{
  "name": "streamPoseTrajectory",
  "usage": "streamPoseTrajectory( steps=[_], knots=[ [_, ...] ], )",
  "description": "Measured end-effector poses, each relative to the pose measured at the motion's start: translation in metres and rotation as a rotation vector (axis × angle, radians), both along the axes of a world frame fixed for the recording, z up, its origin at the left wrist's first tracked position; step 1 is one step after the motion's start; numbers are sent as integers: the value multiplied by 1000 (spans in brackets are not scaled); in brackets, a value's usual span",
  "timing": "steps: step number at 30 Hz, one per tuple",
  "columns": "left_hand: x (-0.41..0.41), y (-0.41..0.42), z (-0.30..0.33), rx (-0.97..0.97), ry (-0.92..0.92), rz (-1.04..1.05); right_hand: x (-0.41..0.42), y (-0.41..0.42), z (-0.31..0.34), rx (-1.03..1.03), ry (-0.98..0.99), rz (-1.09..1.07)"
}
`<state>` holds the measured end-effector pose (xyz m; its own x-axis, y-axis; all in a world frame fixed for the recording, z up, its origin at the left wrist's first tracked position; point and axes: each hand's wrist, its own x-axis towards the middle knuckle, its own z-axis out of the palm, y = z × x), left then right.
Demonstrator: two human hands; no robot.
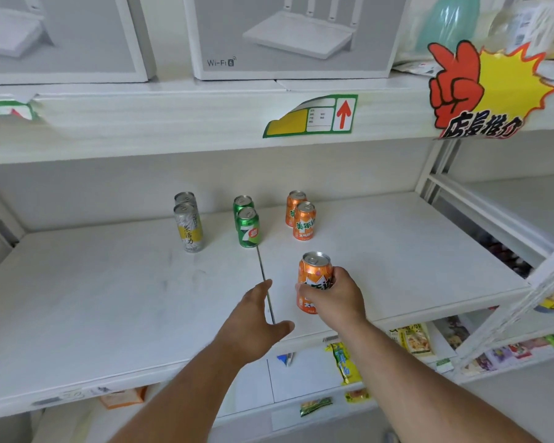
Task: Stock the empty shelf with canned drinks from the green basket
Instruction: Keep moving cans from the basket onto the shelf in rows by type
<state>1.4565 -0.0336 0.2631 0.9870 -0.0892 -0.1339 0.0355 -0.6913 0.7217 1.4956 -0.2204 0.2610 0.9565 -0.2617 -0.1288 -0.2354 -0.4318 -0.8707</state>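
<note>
Right hand (331, 298) is gripping an orange can (314, 281) around its lower half, fingers wrapped round the label, can standing upright on the white shelf (397, 251), just right of the seam between the two shelf boards. Left hand (253, 321) is hovering just beside it over the seam, fingers straight and relaxed, holding nothing. Further back, three short rows are standing upright: two silver-and-yellow cans (188, 223) on the left, two green cans (246, 223) in the middle, two more orange cans (302, 217) on the right, directly behind the held one. Router boxes (288, 33) are sitting on the shelf above. Snack packets (344, 362) are lying on the shelf below. Green basket isn't in view.
</note>
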Motion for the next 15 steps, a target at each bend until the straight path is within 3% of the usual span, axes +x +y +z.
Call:
streamPoseTrajectory(
  steps=[15],
  knots=[
    [84, -56, -23, 59, 23, 82, 112, -45, -42, -39, 0, 103]
  ],
)
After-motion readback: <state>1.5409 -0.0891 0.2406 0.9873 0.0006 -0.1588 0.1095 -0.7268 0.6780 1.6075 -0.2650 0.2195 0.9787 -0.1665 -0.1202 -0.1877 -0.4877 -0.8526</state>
